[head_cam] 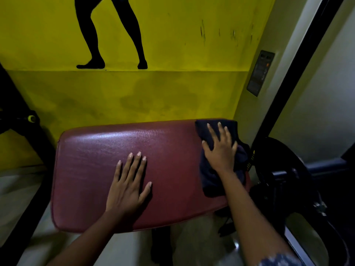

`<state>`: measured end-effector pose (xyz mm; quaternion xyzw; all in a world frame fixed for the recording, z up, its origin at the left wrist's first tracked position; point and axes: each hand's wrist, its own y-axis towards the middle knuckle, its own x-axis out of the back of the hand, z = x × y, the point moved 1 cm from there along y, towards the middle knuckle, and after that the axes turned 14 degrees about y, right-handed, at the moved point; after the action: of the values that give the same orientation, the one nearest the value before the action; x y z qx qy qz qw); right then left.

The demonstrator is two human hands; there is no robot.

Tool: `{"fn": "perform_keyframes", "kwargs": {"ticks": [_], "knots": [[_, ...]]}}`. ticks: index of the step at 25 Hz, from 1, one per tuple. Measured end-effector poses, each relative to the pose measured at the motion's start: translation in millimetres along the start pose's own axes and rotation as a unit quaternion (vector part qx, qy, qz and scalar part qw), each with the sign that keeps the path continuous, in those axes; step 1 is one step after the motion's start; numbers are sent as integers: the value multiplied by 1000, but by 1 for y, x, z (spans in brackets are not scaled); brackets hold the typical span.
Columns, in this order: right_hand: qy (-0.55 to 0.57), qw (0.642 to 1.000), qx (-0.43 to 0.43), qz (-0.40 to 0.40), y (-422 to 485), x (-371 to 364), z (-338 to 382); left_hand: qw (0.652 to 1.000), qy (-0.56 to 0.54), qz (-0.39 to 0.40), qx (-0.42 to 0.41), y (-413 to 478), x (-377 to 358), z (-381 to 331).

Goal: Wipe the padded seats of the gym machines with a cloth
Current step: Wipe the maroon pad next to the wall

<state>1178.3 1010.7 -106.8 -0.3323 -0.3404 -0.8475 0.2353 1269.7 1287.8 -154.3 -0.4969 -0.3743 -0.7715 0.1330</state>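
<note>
Fingers (213,132) of the right hand (221,152) lie straight and spread apart. They press a dark navy folded cloth (209,181) flat onto the far right corner of a wide maroon padded vinyl seat (90,169), and they do not curl round it. Part of the cloth hangs bunched over the seat's right edge.

The left hand (128,189) rests palm down near the middle of the seat. Its fingers (134,167) are straight and slightly fanned, holding nothing.

Behind the seat I see a yellow painted wall (172,93) bearing a black painted silhouette of legs (92,35). Just right of the seat stands a black metal machine frame (285,89).

I judge the wipe to be at its right-hand end. I cannot tell whether the broad glossy stretch to the left of the cloth has been covered.

Several things could go wrong:
- The cloth is only pinned by flat fingers, so on slick vinyl it could slide out from under them on a quick stroke.
- The loose bunch over the right edge could pull the cloth off the seat or catch on the frame.
- A sweep leftward would meet the left hand and leave the patch beneath it unwiped.
- The dim light could hide missed streaks.
</note>
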Motion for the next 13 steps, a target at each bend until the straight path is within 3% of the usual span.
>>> {"fn": "perform_keyframes", "kwargs": {"ticks": [2,5,10,13], "knots": [[3,1000,-3,-14,-56,-19,12,1000,-14,20,16,1,1,-5],[-18,997,72,27,-109,-25,5,999,-34,21,-10,21,6,-32],[-25,1000,7,12,-42,16,-51,994,-3,-3,-109,91,12,-92],[-32,998,51,24,13,16,-44,994,20,-1,-104,97,7,-107]]}}
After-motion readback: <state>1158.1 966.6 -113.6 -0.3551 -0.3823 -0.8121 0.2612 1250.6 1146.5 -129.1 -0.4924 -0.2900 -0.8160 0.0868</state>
